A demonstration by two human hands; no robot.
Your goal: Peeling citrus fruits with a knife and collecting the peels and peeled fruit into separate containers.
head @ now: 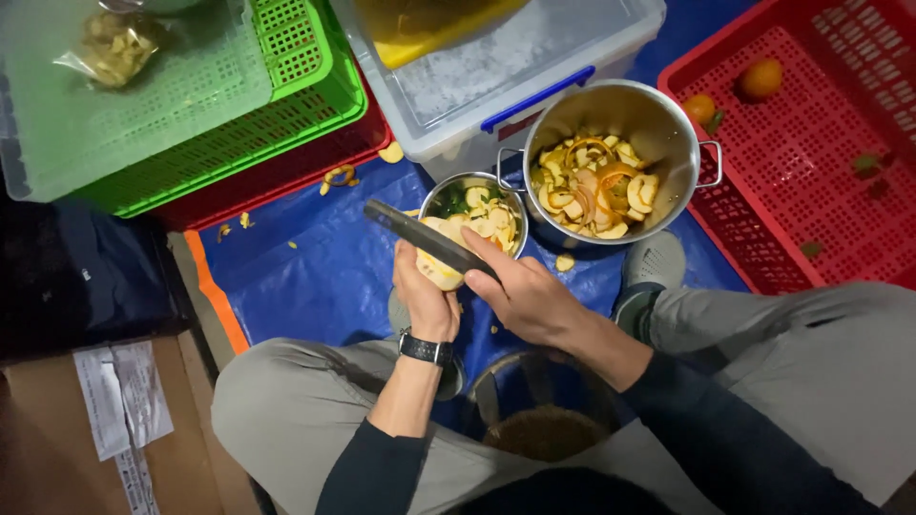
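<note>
My left hand (423, 298) grips a pale, peeled fruit (441, 269) just above a small steel bowl (450, 190) of peel pieces. My right hand (523, 291) holds a dark knife (420, 234), its blade lying across the top of the fruit and pointing up-left. A black watch sits on my left wrist. Both hands hover over the blue tarp (324, 277) between my knees.
A large steel pot (668, 119) full of orange peels stands right of the bowl. A red crate (811, 191) with two oranges (760, 78) is at right. Green and red crates (277, 133) and a lidded plastic box (496, 67) stand behind. A pot (544, 420) is between my legs.
</note>
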